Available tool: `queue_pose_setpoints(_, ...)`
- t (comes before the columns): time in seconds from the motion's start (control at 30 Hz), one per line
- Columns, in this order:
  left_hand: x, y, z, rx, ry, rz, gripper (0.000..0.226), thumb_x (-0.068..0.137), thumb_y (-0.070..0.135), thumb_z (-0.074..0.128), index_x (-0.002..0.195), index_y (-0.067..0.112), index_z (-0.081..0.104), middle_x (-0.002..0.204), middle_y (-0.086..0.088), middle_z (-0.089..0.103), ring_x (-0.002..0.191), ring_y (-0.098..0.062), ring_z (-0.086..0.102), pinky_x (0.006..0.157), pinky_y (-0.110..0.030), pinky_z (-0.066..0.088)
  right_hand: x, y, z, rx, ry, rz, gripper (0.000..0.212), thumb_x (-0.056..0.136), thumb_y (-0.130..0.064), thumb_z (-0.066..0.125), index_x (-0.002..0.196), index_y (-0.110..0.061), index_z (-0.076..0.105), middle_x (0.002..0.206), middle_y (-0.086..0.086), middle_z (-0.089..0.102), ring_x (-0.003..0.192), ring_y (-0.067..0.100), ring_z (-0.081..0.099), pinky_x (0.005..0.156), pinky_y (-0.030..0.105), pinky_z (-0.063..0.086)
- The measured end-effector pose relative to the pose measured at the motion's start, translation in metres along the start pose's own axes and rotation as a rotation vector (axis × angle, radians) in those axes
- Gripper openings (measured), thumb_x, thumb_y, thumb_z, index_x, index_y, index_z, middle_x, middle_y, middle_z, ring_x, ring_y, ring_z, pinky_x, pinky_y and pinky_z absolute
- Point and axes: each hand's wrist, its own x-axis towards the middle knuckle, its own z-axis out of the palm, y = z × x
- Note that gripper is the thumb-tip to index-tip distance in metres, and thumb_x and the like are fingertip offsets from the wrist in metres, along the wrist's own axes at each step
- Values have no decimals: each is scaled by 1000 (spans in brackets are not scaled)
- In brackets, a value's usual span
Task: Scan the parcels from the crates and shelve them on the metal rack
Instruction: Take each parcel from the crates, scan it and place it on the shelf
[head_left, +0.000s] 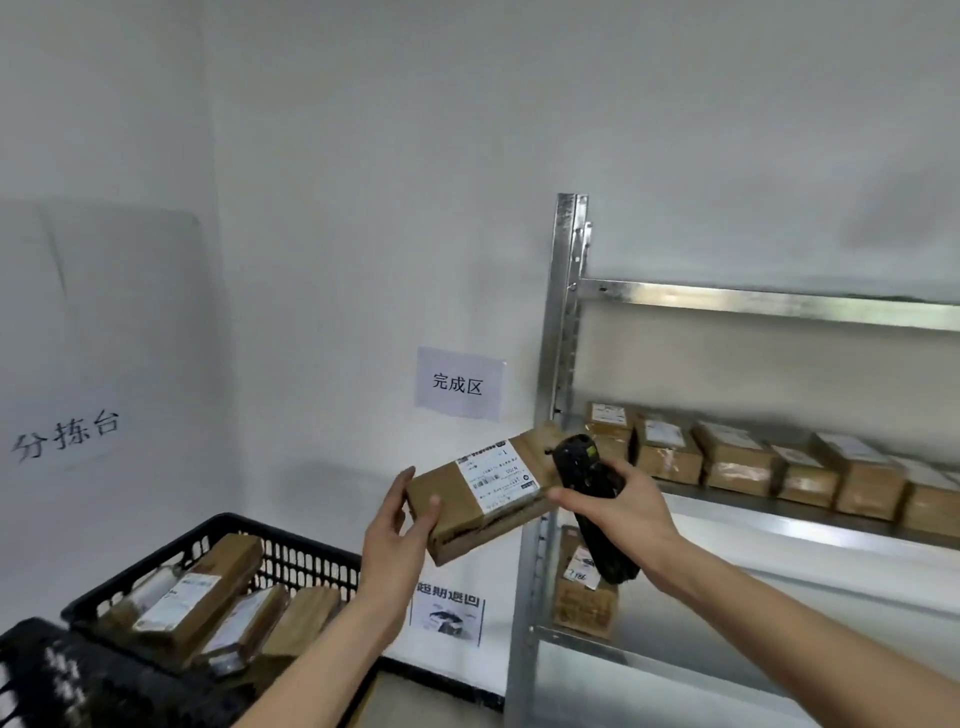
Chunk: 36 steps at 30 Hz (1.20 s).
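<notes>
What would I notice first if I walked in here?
Right in the middle, the left hand holds up a brown parcel while the right hand aims a black scanner at it. Behind, more parcels line the metal rack; a black crate sits lower left.

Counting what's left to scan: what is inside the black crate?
The black crate holds at least three brown parcels with white labels. The left arm and crate wall hide anything beneath them.

Left hand (397, 525) holds a parcel (480, 491); right hand (621, 506) grips a scanner (589, 499) beside it
</notes>
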Motion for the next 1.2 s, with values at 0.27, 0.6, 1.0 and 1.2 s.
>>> queue_pose_setpoints(0.27, -60, 27, 123, -63, -250, 1, 47, 86, 16, 78, 123, 39, 62, 119, -6, 67, 100, -21, 72, 77, -39, 63, -55, 12, -153, -80, 174, 50, 81, 62, -42, 99, 132, -21, 64, 113, -10, 70, 103, 11, 67, 88, 28, 51)
queue_pose_setpoints(0.6, -182, 14, 272, 71, -532, -38, 50, 78, 8, 84, 119, 34, 69, 111, 3, 71, 102, -13, 69, 77, -29, 62, -146, 31, -340, -306, 237, 112, 80, 66, -40, 97, 137, -27, 62, 115, -12, 70, 99, 5, 67, 78, 21, 49)
queue_pose_setpoints(1.0, -275, 7, 379, 171, -405, 76, 49, 76, 20, 87, 118, 33, 68, 103, 9, 73, 96, -5, 66, 69, -11, 51, -221, 62, -447, -1062, 67, 279, 70, 61, -59, 85, 122, -36, 62, 114, -11, 69, 103, 18, 64, 71, 31, 44)
queue_pose_setpoints(1.2, -289, 5, 398, 262, -338, 107, 50, 74, 27, 88, 121, 32, 70, 100, 9, 73, 102, -14, 67, 97, -37, 53, -229, 71, -458, -1169, 49, 332, 68, 63, -59, 86, 120, -30, 62, 113, -4, 68, 104, 21, 64, 74, 32, 45)
